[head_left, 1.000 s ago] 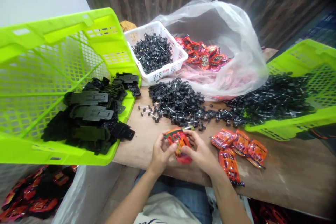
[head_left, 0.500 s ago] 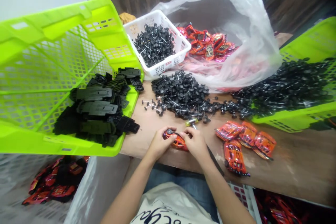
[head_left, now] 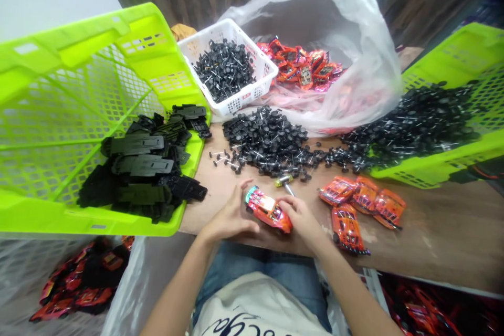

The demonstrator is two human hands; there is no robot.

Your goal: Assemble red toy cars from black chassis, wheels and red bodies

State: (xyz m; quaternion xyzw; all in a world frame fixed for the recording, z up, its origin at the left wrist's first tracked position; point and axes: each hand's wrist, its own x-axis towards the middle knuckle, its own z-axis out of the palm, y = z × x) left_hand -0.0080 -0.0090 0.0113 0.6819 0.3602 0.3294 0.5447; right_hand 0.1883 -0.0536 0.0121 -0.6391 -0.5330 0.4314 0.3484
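Note:
A shiny orange-red toy car (head_left: 268,209) is upright near the table's front edge, its roof facing up. My right hand (head_left: 301,219) grips it at its right end, fingers on the side of the body. My left hand (head_left: 230,216) is open around the car's left end, thumb and fingers spread apart; whether it touches the car I cannot tell. Just beyond the car lies a small hammer with a yellowish head (head_left: 283,181). Behind that spreads a heap of black wheels on metal axles (head_left: 268,142). To the right, several orange car bodies (head_left: 348,228) lie together.
A tipped green crate (head_left: 98,227) at left holds black chassis plates (head_left: 144,165). Behind stand a white basket (head_left: 246,98) of wheel axles and a plastic bag (head_left: 378,37) of red car bodies. Another green crate (head_left: 429,170) spills wheels at right. Finished-looking cars (head_left: 74,283) lie lower left.
The car has been turned from its side, where a wheel faced up, to roof up. My left hand has let go and opened to the left. The view has shifted slightly.

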